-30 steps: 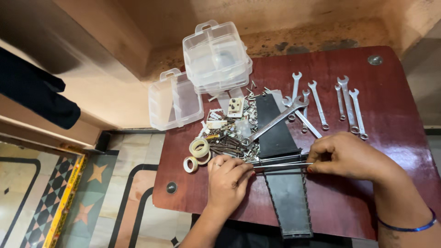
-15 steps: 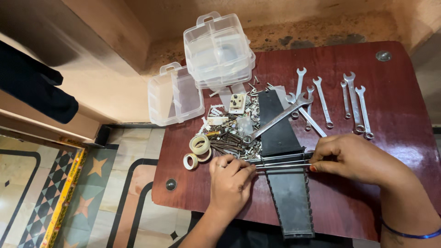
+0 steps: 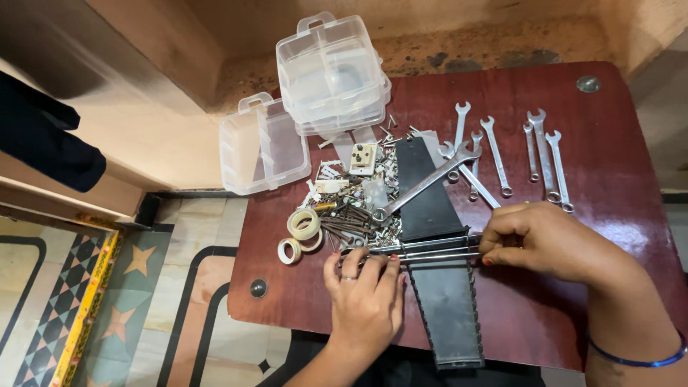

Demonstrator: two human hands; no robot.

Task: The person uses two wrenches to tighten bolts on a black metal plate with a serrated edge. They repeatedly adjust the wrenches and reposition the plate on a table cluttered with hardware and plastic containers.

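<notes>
rods: a small bundle of thin, straight, silvery metal rods (image 3: 423, 251), lying side by side
pose: flat and level, running left to right across the black strip (image 3: 437, 287)
place: near the middle of the dark red table (image 3: 609, 165), just near-side of the heap of nails and screws (image 3: 351, 215)
ends: the right end is pinched in the right hand (image 3: 545, 240); the left end lies under the fingertips of the left hand (image 3: 365, 297)

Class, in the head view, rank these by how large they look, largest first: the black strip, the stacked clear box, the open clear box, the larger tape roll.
1. Black strip, longest, though nearest the camera.
2. Stacked clear box and open clear box: too alike to rank.
3. Tape roll, smallest.
</notes>
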